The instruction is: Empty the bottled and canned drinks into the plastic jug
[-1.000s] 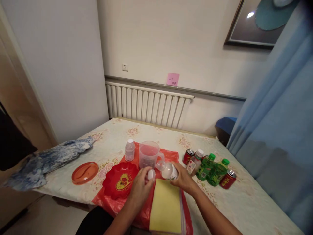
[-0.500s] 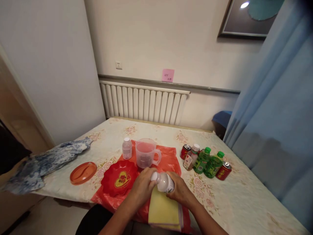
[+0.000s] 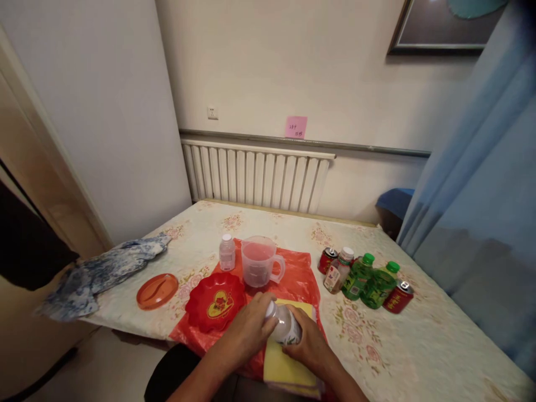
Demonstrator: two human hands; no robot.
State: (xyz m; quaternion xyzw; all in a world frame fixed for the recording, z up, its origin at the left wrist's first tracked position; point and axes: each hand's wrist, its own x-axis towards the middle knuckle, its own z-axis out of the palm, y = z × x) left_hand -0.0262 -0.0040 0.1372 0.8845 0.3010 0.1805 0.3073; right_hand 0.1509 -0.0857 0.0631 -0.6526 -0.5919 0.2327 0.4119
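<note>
A clear plastic bottle (image 3: 286, 326) with a white cap lies tilted between my two hands, above a folded yellow cloth (image 3: 288, 365). My left hand (image 3: 255, 324) is closed round the cap end, its fingers covering most of the cap. Wrapped about the body and base of the bottle is my right hand (image 3: 309, 338). Just beyond them a translucent measuring jug (image 3: 256, 265) stands upright on a red plastic sheet (image 3: 299, 273), handle to the right. Left of my hands sits a red scalloped plate (image 3: 196, 304) with a yellow heart design.
A second white-capped bottle (image 3: 226, 254) stands left of the jug. An orange lid (image 3: 157, 291) and a crumpled blue-patterned cloth (image 3: 113, 268) lie further left. To the right are a brown drink bottle (image 3: 338, 273), green bottles (image 3: 357, 279) and red cans (image 3: 398, 297). A radiator (image 3: 255, 173) runs behind.
The view has shifted, so everything sits slightly further right. The bottle is still in both hands, a little lower, and my left fingers now cover more of its cap.
</note>
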